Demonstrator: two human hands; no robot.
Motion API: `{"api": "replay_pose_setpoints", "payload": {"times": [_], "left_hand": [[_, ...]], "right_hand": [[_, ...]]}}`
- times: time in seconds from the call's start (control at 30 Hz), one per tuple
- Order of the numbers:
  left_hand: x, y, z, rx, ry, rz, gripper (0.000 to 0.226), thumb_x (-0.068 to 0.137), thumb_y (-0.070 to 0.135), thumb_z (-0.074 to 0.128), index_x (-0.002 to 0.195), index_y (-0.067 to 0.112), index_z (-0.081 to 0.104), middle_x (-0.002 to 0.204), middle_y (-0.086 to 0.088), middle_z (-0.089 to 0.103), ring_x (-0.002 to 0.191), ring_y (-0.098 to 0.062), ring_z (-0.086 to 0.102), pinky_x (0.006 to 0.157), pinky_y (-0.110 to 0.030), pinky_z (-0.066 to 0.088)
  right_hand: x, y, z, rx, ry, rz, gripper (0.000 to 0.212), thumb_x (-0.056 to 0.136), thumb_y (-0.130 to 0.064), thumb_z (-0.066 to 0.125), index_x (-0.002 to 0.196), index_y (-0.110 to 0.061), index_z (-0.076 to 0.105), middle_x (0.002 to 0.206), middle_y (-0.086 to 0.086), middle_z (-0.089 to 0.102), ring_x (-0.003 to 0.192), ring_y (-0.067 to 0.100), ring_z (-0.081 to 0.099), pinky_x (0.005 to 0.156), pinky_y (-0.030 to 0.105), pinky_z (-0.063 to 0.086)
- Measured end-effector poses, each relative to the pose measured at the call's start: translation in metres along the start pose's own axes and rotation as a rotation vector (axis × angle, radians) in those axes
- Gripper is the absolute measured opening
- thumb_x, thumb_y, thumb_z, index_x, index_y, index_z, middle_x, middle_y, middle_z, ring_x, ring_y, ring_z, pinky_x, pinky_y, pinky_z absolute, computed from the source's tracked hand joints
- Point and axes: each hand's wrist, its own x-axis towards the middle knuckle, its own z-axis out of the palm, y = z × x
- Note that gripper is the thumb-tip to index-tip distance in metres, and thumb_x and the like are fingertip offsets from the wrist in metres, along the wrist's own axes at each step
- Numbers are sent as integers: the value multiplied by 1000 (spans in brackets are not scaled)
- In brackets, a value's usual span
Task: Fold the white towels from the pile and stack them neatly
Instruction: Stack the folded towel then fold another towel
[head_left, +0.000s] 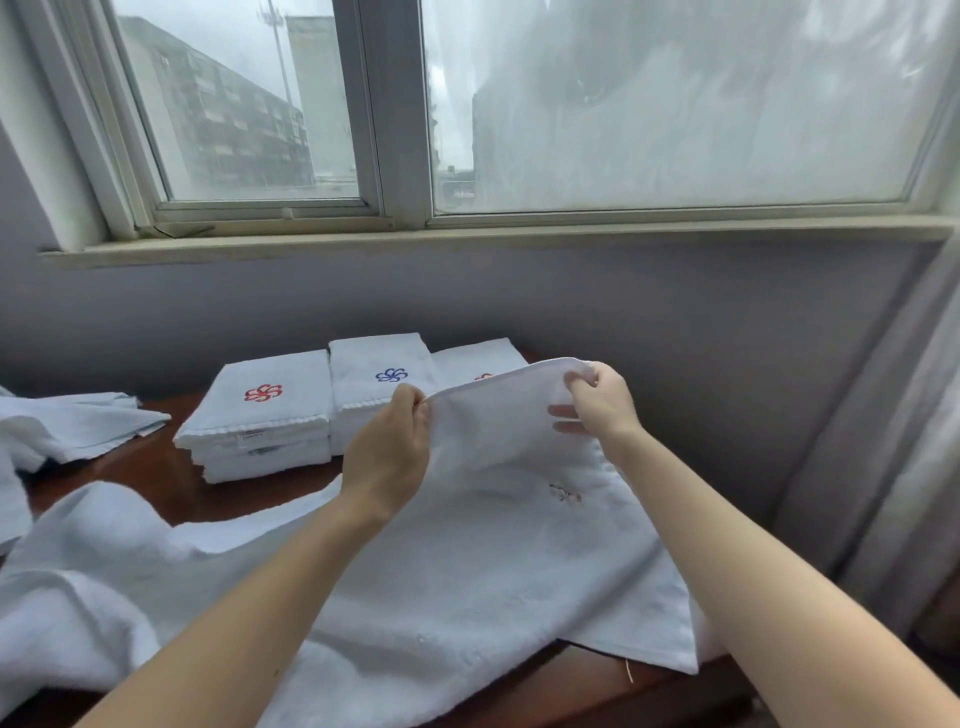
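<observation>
Left hand (389, 441) and right hand (602, 402) pinch the towel (493, 545) edge, partly hiding what seems a third folded stack (478, 358).

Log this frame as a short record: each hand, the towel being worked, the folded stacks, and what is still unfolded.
left hand: pinches the far edge of the held towel
right hand: pinches the same edge, further right
held towel: white, far edge lifted, the rest draped on the table
left stack: folded, red emblem on top
middle stack: folded, blue emblem on top
right stack: folded, red emblem partly hidden by the held towel
loose towels: unfolded, at the table's left
</observation>
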Motion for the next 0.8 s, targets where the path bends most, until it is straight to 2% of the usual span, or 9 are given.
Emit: {"api": "replay_pose_setpoints", "payload": {"times": [0.07,0.13,0.27,0.4,0.5,0.57,0.63,0.7,0.8], "left_hand": [[0,2,2,-1,3,12,21,105,32,32,94,18,42,70,6,52,67,-25,52,58,-36,34],[0,5,3,-3,1,16,21,105,33,33,95,18,44,70,5,53,67,-25,52,58,-36,33],[-3,10,6,-46,-29,34,19,104,33,34,92,21,43,70,9,52,68,-23,52,58,-35,33],[-15,13,10,-24,-108,81,18,101,29,40,86,22,46,74,8,53,72,-23,53,59,-35,34],[-27,11,14,20,-205,127,19,97,27,44,79,22,49,72,6,57,69,-20,54,58,-34,34],[-34,11,16,59,-316,153,24,96,28,43,74,23,52,71,8,59,70,-16,55,57,-31,37],[-38,12,18,65,-414,155,33,99,34,39,75,27,59,76,11,64,75,-12,59,64,-29,45],[-39,14,20,48,-411,152,32,101,40,40,83,30,65,82,14,66,80,-8,60,69,-28,47],[-36,11,26,59,-353,179,15,96,32,53,98,32,68,96,17,64,91,-8,59,71,-27,44]], "right_hand": [[3,4,2,66,-13,-17,13,101,-22,45,91,-19,53,97,0,61,83,16,68,68,32,56],[4,5,2,13,-13,-70,12,99,-24,44,93,-17,51,93,0,58,83,13,61,72,33,48],[-1,4,-5,2,4,-114,12,98,-22,43,94,-16,52,93,0,56,87,14,56,74,32,44],[-11,9,-21,-16,91,-78,13,90,-19,39,80,-16,47,86,2,55,84,20,61,72,35,43],[-23,16,-35,-59,156,-34,17,73,-33,33,67,-17,37,72,4,44,71,28,43,66,40,35],[-32,22,-44,-162,237,4,35,72,-44,29,61,-16,49,71,-2,56,79,27,47,74,40,38],[-38,24,-50,-337,335,2,47,74,-49,26,69,-20,62,86,-1,63,99,24,44,79,39,31],[-42,21,-47,-478,348,-72,43,76,-46,31,77,-19,65,91,1,63,104,25,43,78,36,27],[-49,15,-29,-589,158,-252,26,87,-33,44,87,-21,68,91,-2,68,96,23,59,80,35,46]]}}
